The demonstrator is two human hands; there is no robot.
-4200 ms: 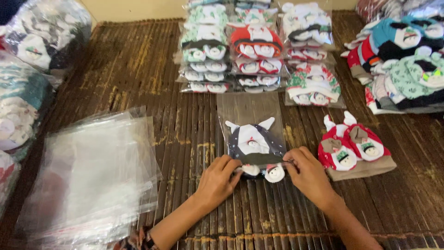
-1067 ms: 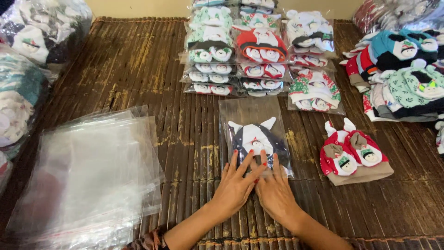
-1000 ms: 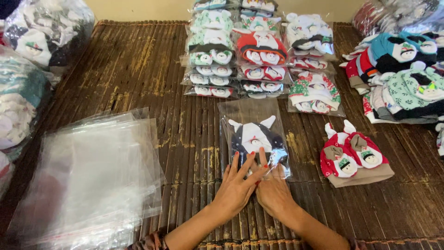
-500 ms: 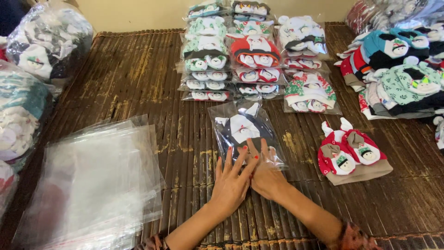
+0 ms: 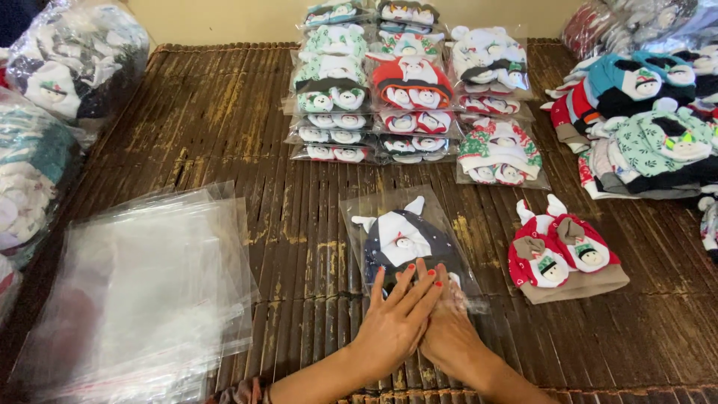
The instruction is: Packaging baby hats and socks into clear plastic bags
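A dark blue baby hat (image 5: 404,239) with white ears and a small snowman face lies inside a clear plastic bag (image 5: 357,217) on the brown slatted mat. My left hand (image 5: 396,322) lies flat with fingers spread on the bag's near end. Beside it, partly under my left fingers, my right hand (image 5: 449,333) presses down on the same end of the bag. Neither hand grips anything. To the right lies a red hat (image 5: 561,251) with white ears, outside any bag.
A heap of empty clear bags (image 5: 142,292) lies at the left. Stacks of bagged hats (image 5: 404,90) stand at the back centre, loose hats (image 5: 643,112) are piled at the right, and big full sacks (image 5: 67,60) sit at the far left.
The bagged dark hat has shifted slightly left and turned. My hands have drawn together and now overlap on its near end, pressing it flat.
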